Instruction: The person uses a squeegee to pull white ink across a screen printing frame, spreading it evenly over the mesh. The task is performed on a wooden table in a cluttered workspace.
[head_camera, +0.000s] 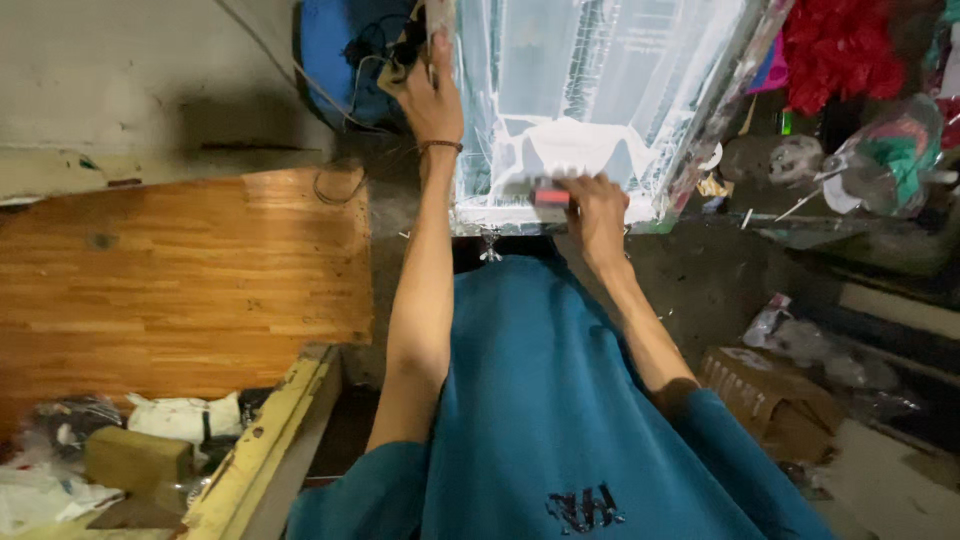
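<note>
A clear plastic-wrapped panel with white edging stands in front of me. My left hand grips its left edge, arm stretched out, a band on the wrist. My right hand presses a small red and grey tool against the panel's lower part near the bottom rim. My teal shirt fills the lower middle of the view.
A wooden board lies at the left, with a yellow-edged box of clutter below it. A blue object with dark cables sits behind my left hand. A cardboard box, red tinsel and wrapped items crowd the right.
</note>
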